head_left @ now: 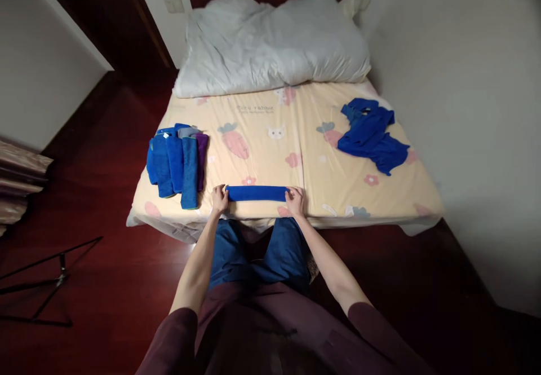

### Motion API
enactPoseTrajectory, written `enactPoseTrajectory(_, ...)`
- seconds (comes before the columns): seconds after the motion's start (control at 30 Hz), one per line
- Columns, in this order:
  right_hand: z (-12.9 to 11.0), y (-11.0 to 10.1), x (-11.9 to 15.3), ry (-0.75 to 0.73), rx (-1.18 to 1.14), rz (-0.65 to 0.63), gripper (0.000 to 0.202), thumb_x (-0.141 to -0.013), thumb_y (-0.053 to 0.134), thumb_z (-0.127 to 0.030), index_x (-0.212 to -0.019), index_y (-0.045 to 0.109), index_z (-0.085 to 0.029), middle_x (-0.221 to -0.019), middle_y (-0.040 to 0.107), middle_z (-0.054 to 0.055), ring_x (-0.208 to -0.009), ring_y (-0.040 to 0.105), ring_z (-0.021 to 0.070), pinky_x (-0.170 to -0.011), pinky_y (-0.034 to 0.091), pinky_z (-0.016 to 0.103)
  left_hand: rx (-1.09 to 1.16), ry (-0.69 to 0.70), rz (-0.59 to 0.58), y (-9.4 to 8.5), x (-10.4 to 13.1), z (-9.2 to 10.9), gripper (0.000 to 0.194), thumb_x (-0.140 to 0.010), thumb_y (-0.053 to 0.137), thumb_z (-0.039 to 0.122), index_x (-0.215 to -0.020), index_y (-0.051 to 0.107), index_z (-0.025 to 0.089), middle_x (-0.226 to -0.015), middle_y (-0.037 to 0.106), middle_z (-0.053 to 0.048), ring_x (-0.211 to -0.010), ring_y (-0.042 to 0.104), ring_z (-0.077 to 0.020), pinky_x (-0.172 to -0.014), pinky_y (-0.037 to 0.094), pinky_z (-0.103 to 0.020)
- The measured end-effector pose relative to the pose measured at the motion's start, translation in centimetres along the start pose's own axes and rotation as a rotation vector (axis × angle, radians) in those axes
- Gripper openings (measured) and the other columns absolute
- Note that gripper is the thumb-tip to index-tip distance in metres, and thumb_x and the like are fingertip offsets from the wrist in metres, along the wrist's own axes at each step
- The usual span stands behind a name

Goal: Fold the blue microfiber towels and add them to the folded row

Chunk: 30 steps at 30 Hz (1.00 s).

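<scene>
1. The bed (296,155), covered in a pale yellow sheet printed with carrots and flowers, carries all the cloths; a rumpled white duvet (270,42) is heaped at its far end, by the wall.

2. The crumpled heap of dark blue cloth (372,133) lies on the right side of the bed, well apart from both hands. It is not folded, so by the look of it this part of the work is not yet done.

3. The stack of folded blue towels (175,160), with a grey and a purple one among them, sits at the left edge of the bed, near the left hand but not touching it. Judging from their neat shape, these are finished.

4. The narrow folded strip of blue towel (256,193) lies flat along the near edge of the bed, between the two hands. It looks part-folded: long and thin, not yet as compact as the pieces in the stack.

5. The left hand (219,199) rests on the strip's left end, fingers curled down over it, seemingly pinching the cloth.

6. The right hand (295,201) does the same at the right end, fingers bent onto the towel; how firmly either hand grips I cannot tell.
</scene>
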State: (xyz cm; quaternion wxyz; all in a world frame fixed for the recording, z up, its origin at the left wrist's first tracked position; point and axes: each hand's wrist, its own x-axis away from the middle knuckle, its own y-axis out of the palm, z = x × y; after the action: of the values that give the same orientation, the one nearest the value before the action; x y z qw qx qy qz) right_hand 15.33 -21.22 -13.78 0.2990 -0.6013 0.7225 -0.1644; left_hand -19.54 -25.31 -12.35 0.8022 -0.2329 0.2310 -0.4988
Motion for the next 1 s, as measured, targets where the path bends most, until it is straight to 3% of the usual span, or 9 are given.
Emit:
enactPoseTrajectory(0.1,-2.2,-0.7,-0.4,-0.048,0.202,-0.063,0.036,-0.094,0.051,-0.019,-0.122,0.074,-0.015,-0.138,0.061,0.018,-0.130,0.056,0.0279,-0.114,0.045,0.046,-0.232,0.156,-0.032,-0.2,0.9,3.0,0.041,-0.101,0.045,0.033,-0.135,0.061,0.016,-0.145,0.055,-0.022,-0.138,0.050,-0.0348,-0.116,0.038,-0.056)
enactPoseTrajectory(0.17,-3.9,-0.6,0.1,-0.157,0.310,-0.136,0.045,-0.101,0.044,-0.024,-0.140,0.065,-0.019,-0.158,0.048,0.014,-0.146,0.041,0.0295,-0.122,0.033,0.051,-0.373,0.337,-0.143,0.3,2.2,4.8,0.051,-0.103,0.038,0.034,-0.149,0.052,0.016,-0.159,0.046,-0.018,-0.151,0.037,-0.0325,-0.123,0.030,-0.053)
enactPoseTrajectory(0.23,-5.4,-0.2,1.0,-0.277,0.368,-0.269,0.051,-0.106,0.037,-0.031,-0.154,0.050,-0.023,-0.168,0.034,0.009,-0.156,0.028,0.0278,-0.126,0.024,0.051,-0.460,0.457,-0.280,1.2,3.6,5.9,0.057,-0.104,0.036,0.037,-0.156,0.045,0.017,-0.164,0.040,-0.014,-0.157,0.028,-0.0297,-0.127,0.022,-0.050)
enactPoseTrajectory(0.3,-6.1,0.5,2.1,-0.361,0.411,-0.437,0.055,-0.107,0.034,-0.036,-0.161,0.039,-0.024,-0.172,0.027,0.006,-0.160,0.019,0.0247,-0.129,0.017,0.049,-0.489,0.451,-0.363,2.1,4.4,6.0,0.060,-0.103,0.038,0.039,-0.159,0.042,0.018,-0.166,0.037,-0.012,-0.158,0.025,-0.0287,-0.129,0.018,-0.049)
enactPoseTrajectory(0.43,-5.4,1.2,2.7,-0.338,0.521,-0.635,0.061,-0.108,0.034,-0.041,-0.166,0.026,-0.023,-0.175,0.014,0.006,-0.162,0.011,0.0222,-0.131,0.007,0.047,-0.418,0.269,-0.379,2.6,3.7,4.4,0.066,-0.100,0.043,0.042,-0.160,0.039,0.016,-0.167,0.035,-0.013,-0.158,0.026,-0.0294,-0.130,0.016,-0.049)
enactPoseTrajectory(0.6,-5.0,-0.4,0.1,-0.123,0.585,-0.723,0.059,-0.110,0.023,-0.044,-0.166,0.024,-0.024,-0.175,0.011,0.007,-0.162,0.009,0.0223,-0.130,0.012,0.051,-0.162,-0.035,-0.238,0.2,1.9,3.8,0.060,-0.091,0.058,0.037,-0.147,0.053,0.014,-0.162,0.042,-0.019,-0.156,0.027,-0.0366,-0.128,0.016,-0.060)
enactPoseTrajectory(0.73,-5.1,-2.2,-1.9,-0.163,0.605,-0.664,0.052,-0.108,0.032,-0.028,-0.157,0.047,-0.023,-0.169,0.033,0.009,-0.158,0.027,0.0243,-0.128,0.021,0.049,0.332,-0.289,0.026,-1.2,5.7,4.1,0.048,-0.079,0.070,0.029,-0.125,0.062,0.017,-0.148,0.055,-0.020,-0.151,0.038,-0.0345,-0.124,0.031,-0.052)
enactPoseTrajectory(0.87,-5.0,-2.5,-2.6,-0.293,0.544,-0.612,0.046,-0.101,0.045,-0.018,-0.143,0.064,-0.017,-0.159,0.049,0.012,-0.149,0.044,0.0223,-0.125,0.032,0.035,0.799,-0.735,-0.067,0.0,10.7,5.2,0.024,-0.077,0.076,0.032,-0.088,0.061,0.018,-0.089,0.070,-0.011,-0.101,0.071,-0.0305,-0.091,0.058,-0.045)
enactPoseTrajectory(1.0,-5.5,-1.6,-2.4,-0.227,0.524,-0.711,0.042,-0.096,0.054,-0.013,-0.134,0.070,-0.016,-0.152,0.057,0.014,-0.143,0.053,0.0231,-0.120,0.039,0.033,0.972,-0.839,-0.084,2.0,10.3,7.1,0.021,-0.081,0.077,0.027,-0.077,0.058,0.018,-0.075,0.065,-0.006,-0.082,0.070,-0.0210,-0.080,0.059,-0.032)
